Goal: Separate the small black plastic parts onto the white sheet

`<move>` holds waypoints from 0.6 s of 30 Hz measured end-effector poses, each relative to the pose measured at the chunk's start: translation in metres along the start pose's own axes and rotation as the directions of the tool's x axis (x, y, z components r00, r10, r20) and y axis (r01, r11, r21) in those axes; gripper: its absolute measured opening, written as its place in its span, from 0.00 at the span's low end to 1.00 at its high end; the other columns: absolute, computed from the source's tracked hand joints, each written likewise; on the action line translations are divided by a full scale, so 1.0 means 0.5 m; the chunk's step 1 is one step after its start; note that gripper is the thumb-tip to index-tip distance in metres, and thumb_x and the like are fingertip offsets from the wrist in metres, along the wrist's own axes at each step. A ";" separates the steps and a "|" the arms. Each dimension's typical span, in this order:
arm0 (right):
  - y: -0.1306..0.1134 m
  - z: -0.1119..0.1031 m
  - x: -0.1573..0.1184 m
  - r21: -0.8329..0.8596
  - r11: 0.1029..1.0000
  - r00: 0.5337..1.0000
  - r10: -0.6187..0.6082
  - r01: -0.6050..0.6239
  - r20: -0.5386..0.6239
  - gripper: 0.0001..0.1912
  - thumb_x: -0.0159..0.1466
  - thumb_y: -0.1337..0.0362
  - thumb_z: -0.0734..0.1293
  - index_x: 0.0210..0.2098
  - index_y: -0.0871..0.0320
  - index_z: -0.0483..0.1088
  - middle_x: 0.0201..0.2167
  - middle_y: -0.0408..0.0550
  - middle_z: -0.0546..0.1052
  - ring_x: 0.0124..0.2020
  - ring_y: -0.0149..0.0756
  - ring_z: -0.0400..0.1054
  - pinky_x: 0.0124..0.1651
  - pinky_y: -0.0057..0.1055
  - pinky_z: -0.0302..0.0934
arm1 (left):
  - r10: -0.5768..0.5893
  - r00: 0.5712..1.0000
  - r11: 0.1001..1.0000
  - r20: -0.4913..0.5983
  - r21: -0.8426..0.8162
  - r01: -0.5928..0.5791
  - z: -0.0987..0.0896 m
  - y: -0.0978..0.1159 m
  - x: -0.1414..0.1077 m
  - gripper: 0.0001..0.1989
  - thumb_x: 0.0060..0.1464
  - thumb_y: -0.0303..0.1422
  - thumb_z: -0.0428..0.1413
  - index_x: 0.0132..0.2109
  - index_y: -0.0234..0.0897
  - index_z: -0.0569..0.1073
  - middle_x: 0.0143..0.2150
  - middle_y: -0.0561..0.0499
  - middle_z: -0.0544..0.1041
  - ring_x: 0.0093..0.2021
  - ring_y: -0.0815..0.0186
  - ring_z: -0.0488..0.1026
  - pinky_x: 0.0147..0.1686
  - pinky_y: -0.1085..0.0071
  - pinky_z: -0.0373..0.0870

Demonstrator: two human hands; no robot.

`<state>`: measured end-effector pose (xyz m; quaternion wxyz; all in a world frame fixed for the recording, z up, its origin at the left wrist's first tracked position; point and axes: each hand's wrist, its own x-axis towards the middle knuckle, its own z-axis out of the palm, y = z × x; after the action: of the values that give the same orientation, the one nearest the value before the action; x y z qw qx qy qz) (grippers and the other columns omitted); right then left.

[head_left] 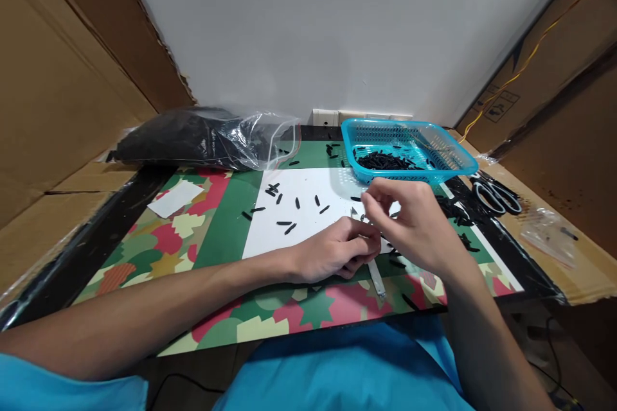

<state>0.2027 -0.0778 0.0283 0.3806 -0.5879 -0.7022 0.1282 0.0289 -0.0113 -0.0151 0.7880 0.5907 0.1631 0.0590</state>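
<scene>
My left hand (340,248) rests low over the front edge of a white sheet (308,183), its fingers curled inward; what they pinch is hidden. Close beside it on the right, my right hand (407,221) is raised, thumb and forefinger pressed together on something too small to make out. A narrow silvery tool (376,279) sticks out toward me from beneath my left hand. Small black pieces (284,223) lie scattered over the sheet. More black pieces (383,161) are heaped in a blue basket (409,174) behind my right hand.
A clear bag of black material (187,141) lies at the back left. Scissors (496,196) and a small plastic bag (549,237) are on the right. A white paper piece (175,198) lies on the patterned mat (222,225). Cardboard flanks both sides; a wall stands behind.
</scene>
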 end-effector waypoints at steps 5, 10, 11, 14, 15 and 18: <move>-0.028 0.030 0.034 0.001 0.998 0.995 -0.057 0.057 0.087 0.07 0.75 0.65 0.67 0.40 0.55 0.75 0.29 0.42 0.77 0.29 0.35 0.69 0.34 0.32 0.57 | -0.006 0.995 0.999 -0.100 -0.042 0.002 0.000 -0.010 0.002 0.18 0.60 0.41 0.63 0.33 0.41 0.62 0.24 0.61 0.61 0.22 0.75 0.52 0.20 0.76 0.51; -0.028 0.024 0.018 0.006 0.990 0.976 -0.143 0.143 0.162 0.12 0.76 0.69 0.66 0.57 0.53 0.74 0.37 0.44 0.82 0.38 0.39 0.74 0.44 0.35 0.62 | -0.012 0.996 0.997 -0.090 -0.072 0.006 0.000 -0.006 0.004 0.20 0.54 0.37 0.65 0.30 0.41 0.59 0.23 0.61 0.59 0.22 0.75 0.51 0.21 0.76 0.50; -0.024 0.020 0.009 0.006 0.986 0.978 -0.167 0.167 0.127 0.09 0.76 0.69 0.66 0.53 0.53 0.75 0.39 0.45 0.82 0.40 0.40 0.74 0.46 0.35 0.63 | -0.003 0.996 0.997 -0.084 -0.075 -0.003 0.000 -0.005 0.004 0.19 0.56 0.37 0.64 0.30 0.41 0.60 0.22 0.61 0.59 0.21 0.75 0.51 0.20 0.76 0.50; -0.005 0.007 -0.021 0.040 0.986 0.986 -0.161 0.163 -0.031 0.07 0.76 0.70 0.66 0.42 0.54 0.75 0.42 0.49 0.80 0.44 0.41 0.74 0.46 0.35 0.64 | 0.011 0.997 0.993 -0.081 -0.113 -0.021 -0.005 -0.002 0.007 0.17 0.64 0.42 0.58 0.32 0.40 0.63 0.21 0.60 0.59 0.19 0.75 0.51 0.18 0.77 0.48; 0.001 0.004 -0.031 0.060 0.987 0.987 -0.148 0.151 -0.064 0.07 0.75 0.70 0.66 0.41 0.54 0.75 0.40 0.48 0.79 0.42 0.40 0.73 0.45 0.35 0.65 | 0.007 0.996 0.990 -0.087 -0.138 -0.019 -0.008 -0.002 0.008 0.18 0.67 0.46 0.55 0.34 0.40 0.63 0.21 0.61 0.59 0.18 0.75 0.50 0.18 0.78 0.47; 0.015 0.002 -0.057 0.121 0.984 0.990 -0.120 0.129 -0.076 0.07 0.75 0.70 0.68 0.40 0.54 0.75 0.35 0.45 0.77 0.38 0.38 0.72 0.42 0.34 0.64 | -0.019 0.995 0.982 -0.099 -0.189 0.000 -0.014 0.000 0.008 0.22 0.70 0.56 0.48 0.41 0.42 0.63 0.20 0.64 0.56 0.17 0.74 0.46 0.17 0.81 0.45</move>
<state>0.2079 -0.1018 0.0122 0.4482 -0.5217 -0.7146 0.1280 0.0302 -0.0036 -0.0175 0.8316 0.5088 0.1989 0.0999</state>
